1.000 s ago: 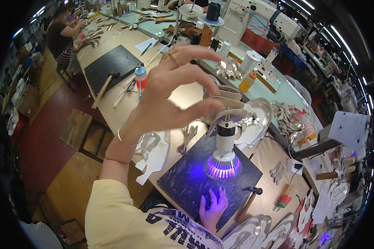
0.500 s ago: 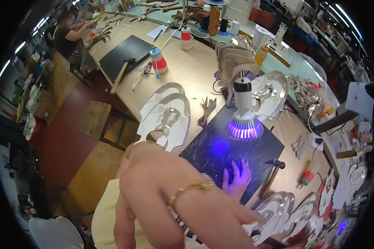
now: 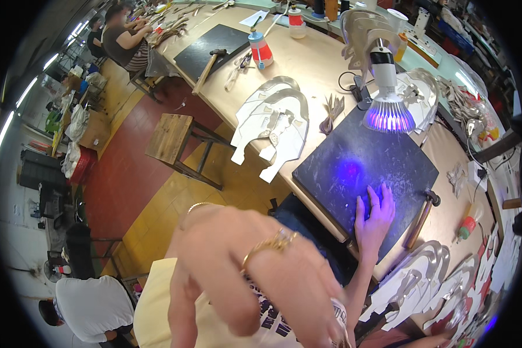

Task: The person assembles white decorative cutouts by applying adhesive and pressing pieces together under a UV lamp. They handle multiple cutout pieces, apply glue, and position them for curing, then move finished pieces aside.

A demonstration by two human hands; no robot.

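One flat hand (image 3: 374, 217) on dark slab (image 3: 383, 168).

From the person's head one wide fisheye view looks steeply down, near the dark square work mat (image 3: 365, 174) on the long tan workbench (image 3: 307, 75).

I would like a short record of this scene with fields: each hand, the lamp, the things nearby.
left hand: raised close to the camera, blurred, gold ring and bracelet, holds nothing that shows
right hand: flat on the dark square stone slab, fingers spread
lamp: white, violet light, above the slab
hammer: wooden handle, right of the right hand
silvery cut-out sheets: left of the slab
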